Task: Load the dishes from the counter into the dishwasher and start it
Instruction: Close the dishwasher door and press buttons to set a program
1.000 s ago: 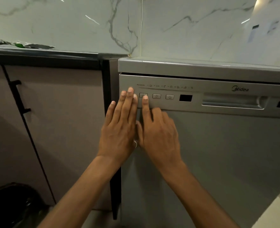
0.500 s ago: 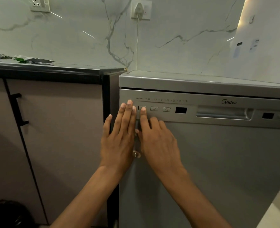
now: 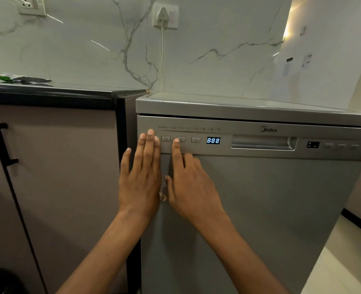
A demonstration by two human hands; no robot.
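Dishwasher [image 3: 260,209] stands upright beside the worktop [image 3: 48,90], door closed and facing us, control panel [image 3: 249,124] running left to right across its top. Left hand [image 3: 140,179] lies flat on the door's left edge, fingers straight. Right hand [image 3: 193,187] is just beside it, straight index finger on the P button [image 3: 182,139], holding nothing. The display [image 3: 213,140] reads 8:88.

Left grip [image 3: 141,181]: flat, fingers straight, together, pointing up; right grip [image 3: 193,187]: index finger [image 3: 176,149] extended, remaining fingers curled; forearms bare.
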